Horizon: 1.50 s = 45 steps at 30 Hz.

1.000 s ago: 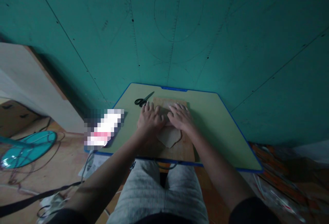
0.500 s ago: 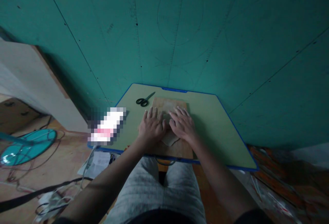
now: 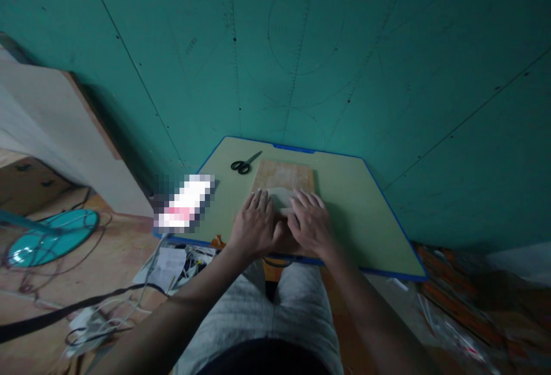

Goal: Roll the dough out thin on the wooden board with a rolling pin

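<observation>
A pale, flat, dough-like sheet (image 3: 282, 197) lies on a wooden board (image 3: 286, 174), its rounded far edge showing between my hands. My left hand (image 3: 257, 223) rests palm down over the board's left side, fingers stretched forward, thumb pointing inward. On the right, my right hand (image 3: 310, 220) lies palm down in the same way, fingertips at the sheet's right edge. Both hands are open. Whatever is under the palms is hidden, and I cannot tell if a roller is there. Black-handled scissors (image 3: 244, 165) lie beyond the board to the left.
The board sits on a small pale-green table (image 3: 357, 214) with a blue rim, against a green wall (image 3: 193, 65). A blurred-out bright device (image 3: 187, 203) lies at the table's left edge. Cables and a power strip (image 3: 88, 326) are on the floor at left.
Both hands have drawn slightly nearer to me along the board. The sheet's far edge now shows beyond them, where before its near corner showed below them. The view has shifted slightly.
</observation>
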Each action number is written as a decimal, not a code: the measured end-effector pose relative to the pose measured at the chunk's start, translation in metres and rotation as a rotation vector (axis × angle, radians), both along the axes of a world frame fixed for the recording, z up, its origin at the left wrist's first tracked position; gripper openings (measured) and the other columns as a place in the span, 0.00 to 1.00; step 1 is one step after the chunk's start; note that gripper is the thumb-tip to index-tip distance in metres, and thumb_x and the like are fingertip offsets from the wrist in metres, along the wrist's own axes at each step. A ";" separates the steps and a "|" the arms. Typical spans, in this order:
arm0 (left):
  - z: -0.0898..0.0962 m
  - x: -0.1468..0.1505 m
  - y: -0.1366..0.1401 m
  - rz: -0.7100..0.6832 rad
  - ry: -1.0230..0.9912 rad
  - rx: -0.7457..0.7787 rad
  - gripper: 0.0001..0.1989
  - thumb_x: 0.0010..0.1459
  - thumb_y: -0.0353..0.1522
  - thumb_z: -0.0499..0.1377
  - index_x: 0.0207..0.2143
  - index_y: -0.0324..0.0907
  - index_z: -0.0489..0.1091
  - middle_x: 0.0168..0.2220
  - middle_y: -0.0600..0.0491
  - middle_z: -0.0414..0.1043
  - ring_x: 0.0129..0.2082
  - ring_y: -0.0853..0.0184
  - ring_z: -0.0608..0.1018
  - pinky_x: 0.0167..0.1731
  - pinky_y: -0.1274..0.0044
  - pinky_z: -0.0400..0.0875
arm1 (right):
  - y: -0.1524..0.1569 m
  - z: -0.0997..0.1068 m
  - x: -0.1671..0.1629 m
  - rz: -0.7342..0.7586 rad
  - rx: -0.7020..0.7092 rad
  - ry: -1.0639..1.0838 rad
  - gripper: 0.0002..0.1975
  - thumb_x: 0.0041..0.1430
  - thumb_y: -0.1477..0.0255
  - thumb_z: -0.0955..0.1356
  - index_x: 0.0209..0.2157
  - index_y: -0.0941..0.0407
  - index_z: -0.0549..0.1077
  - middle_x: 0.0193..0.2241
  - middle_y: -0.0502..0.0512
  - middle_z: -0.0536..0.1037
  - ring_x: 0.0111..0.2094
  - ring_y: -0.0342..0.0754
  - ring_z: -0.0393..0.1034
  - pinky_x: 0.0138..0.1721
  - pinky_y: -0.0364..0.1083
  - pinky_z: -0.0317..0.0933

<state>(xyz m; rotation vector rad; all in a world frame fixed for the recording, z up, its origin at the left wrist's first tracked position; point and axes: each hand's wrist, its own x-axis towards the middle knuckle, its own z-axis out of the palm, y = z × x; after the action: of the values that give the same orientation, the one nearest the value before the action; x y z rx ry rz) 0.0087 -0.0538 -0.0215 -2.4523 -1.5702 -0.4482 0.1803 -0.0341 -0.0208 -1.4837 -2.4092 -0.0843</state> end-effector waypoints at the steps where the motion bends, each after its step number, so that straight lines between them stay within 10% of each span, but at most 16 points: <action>1: -0.002 -0.001 -0.005 -0.018 -0.010 0.013 0.29 0.60 0.41 0.51 0.55 0.25 0.66 0.59 0.30 0.64 0.62 0.46 0.65 0.61 0.59 0.59 | -0.006 -0.002 0.001 0.001 -0.003 0.016 0.24 0.60 0.70 0.61 0.57 0.61 0.68 0.61 0.64 0.66 0.61 0.56 0.57 0.63 0.56 0.46; 28: -0.029 -0.027 -0.075 -0.196 -0.038 0.105 0.31 0.62 0.36 0.53 0.65 0.31 0.54 0.66 0.36 0.54 0.67 0.51 0.56 0.63 0.59 0.57 | -0.095 -0.044 0.010 0.000 0.158 0.117 0.36 0.60 0.72 0.59 0.68 0.63 0.46 0.66 0.65 0.56 0.68 0.59 0.44 0.64 0.65 0.47; 45: -0.005 -0.041 0.041 -0.213 0.039 -0.019 0.26 0.69 0.42 0.45 0.61 0.36 0.63 0.61 0.40 0.64 0.64 0.56 0.63 0.61 0.62 0.60 | -0.008 -0.013 0.018 0.003 0.160 0.052 0.27 0.64 0.73 0.56 0.63 0.64 0.61 0.59 0.65 0.69 0.61 0.55 0.60 0.63 0.58 0.51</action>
<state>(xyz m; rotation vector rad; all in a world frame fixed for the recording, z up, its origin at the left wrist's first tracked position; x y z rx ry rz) -0.0319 -0.0123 -0.0266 -2.6386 -1.3096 -0.4172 0.1983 -0.0419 -0.0342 -1.3929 -2.3054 -0.2299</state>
